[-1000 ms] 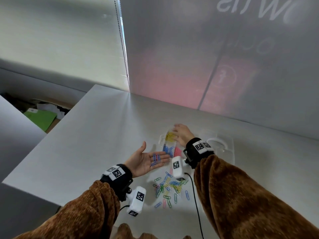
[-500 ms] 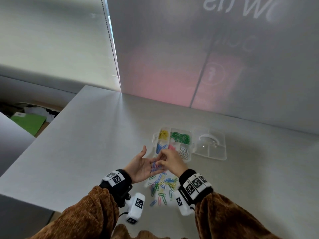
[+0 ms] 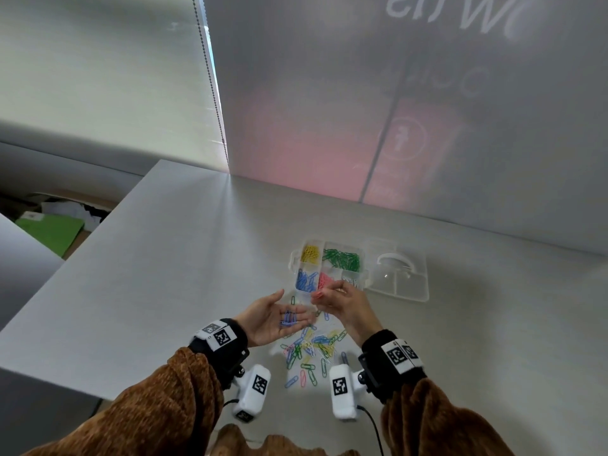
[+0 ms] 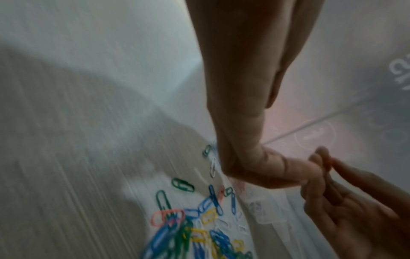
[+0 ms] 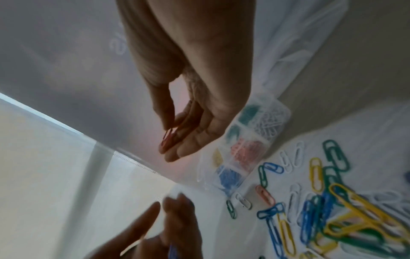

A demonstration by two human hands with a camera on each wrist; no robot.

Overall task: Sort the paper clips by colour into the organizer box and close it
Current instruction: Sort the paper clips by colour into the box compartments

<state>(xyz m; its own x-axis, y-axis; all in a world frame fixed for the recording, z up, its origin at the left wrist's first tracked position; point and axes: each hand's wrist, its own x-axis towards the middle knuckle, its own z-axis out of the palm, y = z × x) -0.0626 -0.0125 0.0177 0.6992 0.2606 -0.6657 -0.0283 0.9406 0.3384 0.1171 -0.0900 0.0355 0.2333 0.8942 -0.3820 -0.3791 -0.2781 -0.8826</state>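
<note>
While a few blue paper clips point(image 3: 289, 319) were cradled in the flat, spread left hand point(image 3: 268, 319), a pink clip point(image 5: 167, 138) was pinched by the right hand point(image 3: 342, 302) near the clear compartmented organizer box point(image 3: 329, 266) on the table point(image 3: 164, 258); it would best be released low over the pink compartment.

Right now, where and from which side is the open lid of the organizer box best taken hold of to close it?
Grip the lid at its free right edge, coming from the right. It lies flat and open on the table, joined to the organizer box along its left side, so only that far edge swings over.
</note>
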